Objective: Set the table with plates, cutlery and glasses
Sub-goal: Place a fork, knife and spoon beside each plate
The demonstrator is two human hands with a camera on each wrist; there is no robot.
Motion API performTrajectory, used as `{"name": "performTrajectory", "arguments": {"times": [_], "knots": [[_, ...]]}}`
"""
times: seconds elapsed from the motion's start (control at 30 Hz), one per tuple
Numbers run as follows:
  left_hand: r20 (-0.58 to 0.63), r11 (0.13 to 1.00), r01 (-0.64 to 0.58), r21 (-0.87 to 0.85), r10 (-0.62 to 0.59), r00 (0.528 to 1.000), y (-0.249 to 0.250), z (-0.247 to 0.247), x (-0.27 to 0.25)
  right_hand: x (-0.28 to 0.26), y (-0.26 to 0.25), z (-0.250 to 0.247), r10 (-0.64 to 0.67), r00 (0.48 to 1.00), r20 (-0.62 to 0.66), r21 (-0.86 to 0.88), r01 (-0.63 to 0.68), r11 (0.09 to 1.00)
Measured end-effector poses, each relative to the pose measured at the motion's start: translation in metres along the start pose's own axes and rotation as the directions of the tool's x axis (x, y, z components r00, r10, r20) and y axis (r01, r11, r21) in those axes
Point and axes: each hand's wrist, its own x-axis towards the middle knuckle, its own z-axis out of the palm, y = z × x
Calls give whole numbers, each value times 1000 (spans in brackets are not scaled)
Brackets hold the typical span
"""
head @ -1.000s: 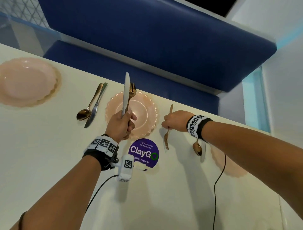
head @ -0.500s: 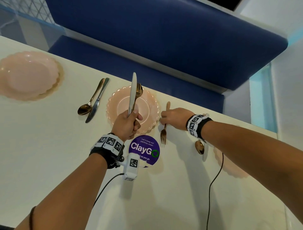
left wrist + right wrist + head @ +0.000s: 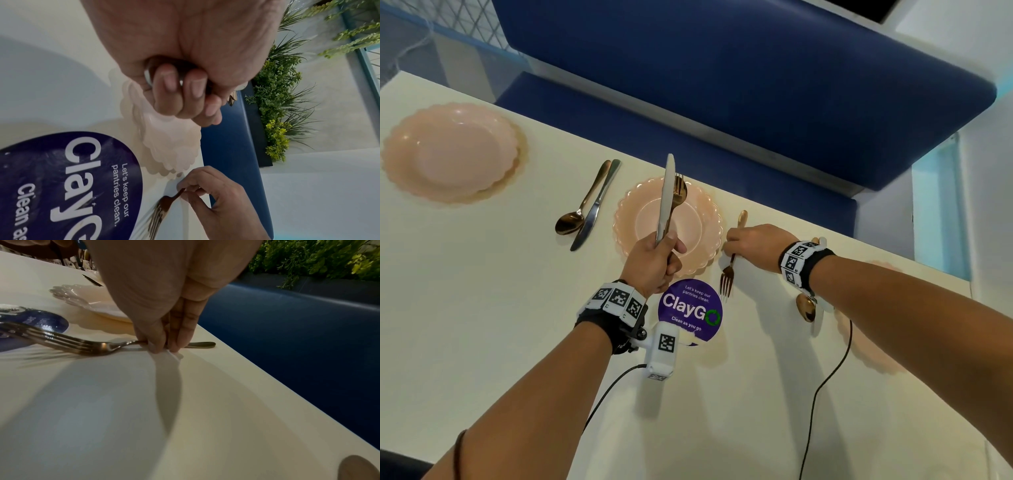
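Note:
My left hand [image 3: 659, 260] grips a silver knife [image 3: 666, 195] and a copper fork [image 3: 678, 192] together, points up, above the middle pink plate [image 3: 702, 205]. In the left wrist view its fingers [image 3: 185, 91] curl round both handles. Right of that plate, my right hand [image 3: 751, 245] pinches the handle of a second copper fork [image 3: 727, 277], which lies low on the cream table [image 3: 482, 308] with its tines towards me. The right wrist view shows the fingertips [image 3: 162, 344] down at the table on that fork [image 3: 82, 344].
A copper spoon [image 3: 570, 221] and a knife [image 3: 594, 209] lie left of the middle plate. Another pink plate [image 3: 448, 154] sits far left, a third [image 3: 873, 346] under my right forearm, with a spoon [image 3: 805, 308] beside it. A purple ClayGo sticker [image 3: 690, 310] is near me. A blue bench [image 3: 722, 85] runs behind the table.
My right hand has shifted the fork a little beside the plate and brought it down to the table. My left hand still holds the knife and fork upright.

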Motion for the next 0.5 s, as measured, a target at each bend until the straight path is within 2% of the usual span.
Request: {"name": "performTrajectory", "arguments": {"times": [0.1,0.17,0.2,0.27,0.33,0.4,0.5], "knots": [[11,1000,9,-26,-9,1000,0,-4,-3,-5,-2,-5,78,996,-52,72,-74,995],[17,998,13,-63,-12,1000,1,-8,-5,-9,-8,-14,199,972,-123,246,-164,955],[11,996,15,-84,-14,1000,3,-9,-7,-11,-13,-19,274,949,-156,368,-201,908],[-12,993,7,-114,-8,1000,7,-14,-12,-12,-30,-35,426,890,-160,641,-235,731],[-35,991,-11,-135,6,999,11,-20,-18,-5,-53,-52,510,857,-79,861,-199,468],[-57,987,-25,-158,16,998,16,-28,-24,10,-76,-69,521,853,-21,962,-124,242],[-87,985,-61,-161,47,995,21,-45,-34,40,-106,-97,514,858,22,999,-39,23]]}}
